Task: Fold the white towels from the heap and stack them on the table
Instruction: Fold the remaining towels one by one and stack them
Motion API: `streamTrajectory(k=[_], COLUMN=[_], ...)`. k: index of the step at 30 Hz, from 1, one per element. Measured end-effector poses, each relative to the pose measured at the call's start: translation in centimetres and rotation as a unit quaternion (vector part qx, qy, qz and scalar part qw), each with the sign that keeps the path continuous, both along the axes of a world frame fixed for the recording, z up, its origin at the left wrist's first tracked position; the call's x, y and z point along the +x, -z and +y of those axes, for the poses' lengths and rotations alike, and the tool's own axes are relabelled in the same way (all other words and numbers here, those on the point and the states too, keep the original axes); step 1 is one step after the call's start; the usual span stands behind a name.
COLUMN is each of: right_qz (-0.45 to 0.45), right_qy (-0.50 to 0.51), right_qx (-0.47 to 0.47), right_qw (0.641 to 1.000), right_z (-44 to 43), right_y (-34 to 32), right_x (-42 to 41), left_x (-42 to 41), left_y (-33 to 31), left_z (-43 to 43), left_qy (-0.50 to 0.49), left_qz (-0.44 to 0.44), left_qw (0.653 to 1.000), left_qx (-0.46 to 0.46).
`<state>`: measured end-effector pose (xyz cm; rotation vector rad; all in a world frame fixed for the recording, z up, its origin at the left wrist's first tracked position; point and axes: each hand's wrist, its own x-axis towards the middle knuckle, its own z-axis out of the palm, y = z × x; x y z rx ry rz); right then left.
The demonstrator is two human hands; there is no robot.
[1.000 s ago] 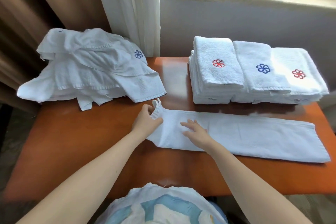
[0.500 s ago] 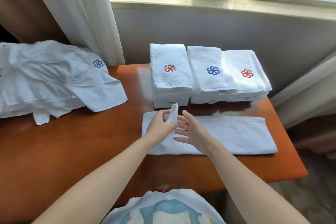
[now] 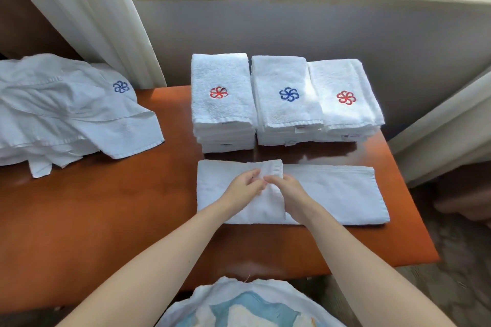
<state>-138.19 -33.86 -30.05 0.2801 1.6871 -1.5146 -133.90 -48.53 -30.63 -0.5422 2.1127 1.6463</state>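
Here both hands (image 3: pixel 245 188) (image 3: pixel 291 194) pinch the towel (image 3: pixel 334 194) by its flap.

Wears a white top (image 3: pixel 186 312), seen only at the bottom edge of the view, printed with broad patches of light blue and a cream patch between them. Carries soft creases along the upper hem, with a short reddish thread (image 3: pixel 247 278) sticking up there. Shows both forearms (image 3: pixel 164 252) bare, sleeveless right down to the left hand (image 3: pixel 243 190) and the right hand (image 3: pixel 291 195).
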Motion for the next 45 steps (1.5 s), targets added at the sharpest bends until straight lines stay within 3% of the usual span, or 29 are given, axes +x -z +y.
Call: streamTrajectory(k=[3,6,9,12,15,19,23,27,39,41,45], right_qz=[0.016,0.051,0.092,0.141,0.281,0.503,0.455,0.452,0.459,0.441,0.432], right_qy=[0.034,0.048,0.035,0.005,-0.026,-0.155,-0.351,-0.387,-0.374,-0.383,-0.336], right_qx=[0.063,0.109,0.147,0.2,0.288,0.272,0.304,0.361,0.37,0.359,0.283], right_qw=[0.997,0.992,0.984,0.97,0.915,0.806,0.76,0.718,0.716,0.728,0.787], right_z=[0.5,1.1,1.4,1.4,0.5,-1.7,-2.3,-1.4,-1.7,-1.7,-0.3], right_y=[1.1,2.1,2.9,3.4,3.3,3.3,5.8,7.6,8.2,8.0,6.4], right_x=[-0.5,-1.0,-1.2,-1.2,-0.6,0.3,1.4,1.9,2.1,1.9,1.3], left_x=[0.2,0.9,1.5,2.3,3.0,3.5,3.6,3.4,3.0,3.0,1.9], left_y=[0.8,1.6,2.2,2.4,2.5,2.8,4.3,5.7,6.7,6.3,4.8], left_z=[0.4,0.3,-0.6,-1.8,-3.0,-4.5,-6.4,-7.4,-7.5,-7.4,-6.9], left_qy=[-0.018,0.032,0.099,0.164,0.187,0.181,0.244,0.284,0.283,0.282,0.271], left_qz=[-0.003,0.03,0.099,0.14,0.158,0.186,0.12,0.082,0.089,0.082,0.086], left_qw=[0.999,0.986,0.932,0.881,0.85,0.811,0.783,0.761,0.767,0.77,0.796], left_qx=[-0.029,-0.158,-0.334,-0.421,-0.467,-0.524,-0.56,-0.578,-0.569,-0.567,-0.535])
